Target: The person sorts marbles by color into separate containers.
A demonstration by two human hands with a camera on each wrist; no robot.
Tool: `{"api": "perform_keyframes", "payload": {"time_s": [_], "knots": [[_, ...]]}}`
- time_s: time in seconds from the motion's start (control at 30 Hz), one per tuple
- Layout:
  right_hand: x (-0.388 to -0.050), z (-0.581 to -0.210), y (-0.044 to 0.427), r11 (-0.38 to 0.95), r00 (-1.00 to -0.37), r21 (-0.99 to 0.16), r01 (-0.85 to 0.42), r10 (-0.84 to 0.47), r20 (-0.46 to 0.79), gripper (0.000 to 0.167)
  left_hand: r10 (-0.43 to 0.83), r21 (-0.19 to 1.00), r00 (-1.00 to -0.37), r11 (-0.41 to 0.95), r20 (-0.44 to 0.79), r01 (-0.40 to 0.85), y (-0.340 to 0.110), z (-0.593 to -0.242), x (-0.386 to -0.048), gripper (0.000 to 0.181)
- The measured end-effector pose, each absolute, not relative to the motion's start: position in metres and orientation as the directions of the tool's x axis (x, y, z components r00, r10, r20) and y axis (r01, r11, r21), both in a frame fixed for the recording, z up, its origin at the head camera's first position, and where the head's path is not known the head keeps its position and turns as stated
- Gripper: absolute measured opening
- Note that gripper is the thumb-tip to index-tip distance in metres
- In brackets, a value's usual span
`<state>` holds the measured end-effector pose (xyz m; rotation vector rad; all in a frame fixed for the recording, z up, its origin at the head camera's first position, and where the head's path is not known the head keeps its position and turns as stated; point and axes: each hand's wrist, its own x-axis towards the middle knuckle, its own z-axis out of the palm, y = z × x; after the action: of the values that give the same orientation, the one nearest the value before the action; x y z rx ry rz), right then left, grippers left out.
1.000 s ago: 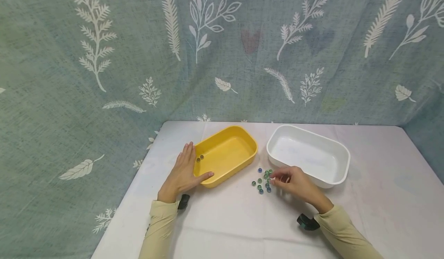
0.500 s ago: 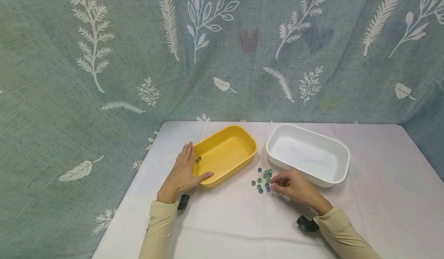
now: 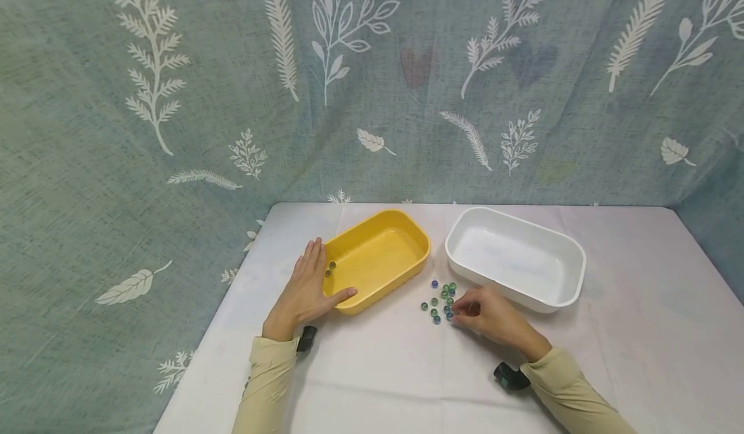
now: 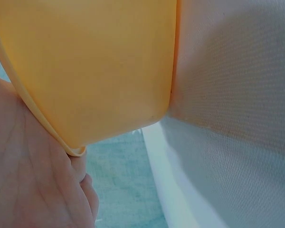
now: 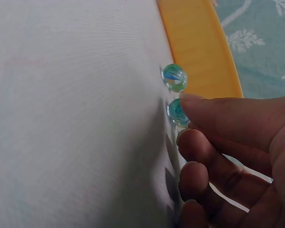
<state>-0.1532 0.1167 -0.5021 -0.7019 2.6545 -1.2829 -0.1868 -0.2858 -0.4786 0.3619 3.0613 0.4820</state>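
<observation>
On my feeds the left hand [image 3: 305,289] lay against the end of the yellow tray [image 3: 378,256], fingers straight and grasping nothing, thumb over the near rim. Two marbles [image 3: 332,265] sat inside that tray, close to those fingers; the loose marbles [image 3: 444,294], green and blue, lay on the white cloth [image 3: 372,363] between it and the white tray [image 3: 517,256]. I saw the right hand [image 3: 494,316] at the cluster's right edge, fingers curled, its thumb at a glass marble [image 5: 177,112]; whether that was pinched or merely touched, I couldn't tell. I judged the step in hand to be picking out a single marble. The next move, I reckoned, called for a fingertip grip and clean lift, without rolling the neighbouring marble [image 5: 175,77] away.
</observation>
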Motion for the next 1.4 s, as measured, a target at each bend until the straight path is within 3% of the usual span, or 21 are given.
{"api": "perform_keyframes", "payload": {"time_s": [0.87, 1.4], "knots": [[-0.1509, -0.5078, 0.1076, 0.658, -0.926, -0.689, -0.303, -0.375, 0.049, 0.010, 0.238, 0.317, -0.971, 0.920, 0.014, 0.230, -0.2863, -0.4765, -0.1860, 0.124], [-0.1538, -0.5035, 0.1159, 0.556, -0.893, -0.758, -0.342, -0.444, 0.077, 0.007, 0.231, 0.315, -0.973, 0.922, 0.020, 0.226, -0.2867, -0.4784, -0.1864, 0.124]]}}
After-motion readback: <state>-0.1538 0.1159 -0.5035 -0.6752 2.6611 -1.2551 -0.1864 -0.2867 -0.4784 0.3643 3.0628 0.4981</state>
